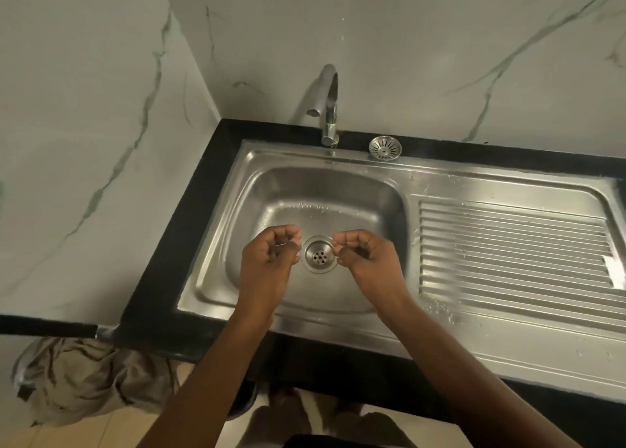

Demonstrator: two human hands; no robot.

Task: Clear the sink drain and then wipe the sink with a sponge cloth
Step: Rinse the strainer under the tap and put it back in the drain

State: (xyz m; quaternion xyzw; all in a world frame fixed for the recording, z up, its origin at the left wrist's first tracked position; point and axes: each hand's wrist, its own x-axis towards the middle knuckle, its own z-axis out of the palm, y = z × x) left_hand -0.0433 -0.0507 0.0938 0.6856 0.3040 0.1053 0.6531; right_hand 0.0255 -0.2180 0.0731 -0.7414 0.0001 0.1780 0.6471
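The black counter (162,278) frames the steel sink (474,176) closely at the left and the back, and the ribbed drainboard (508,244) gives free room on the right. Over the basin (321,190), the left hand (271,254) and the right hand (367,254) hover on either side of the drain (318,255), fingers curled in, with nothing visible in them. The drain is uncovered (its strainer (385,147) lies on the back rim, near the faucet (329,108)).

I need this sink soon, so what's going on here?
A person's left grip and right grip hover, fingers curled, on either side of the open drain in the steel sink. Whether they pinch anything is unclear. The strainer basket sits out at the back edge, beside the faucet.
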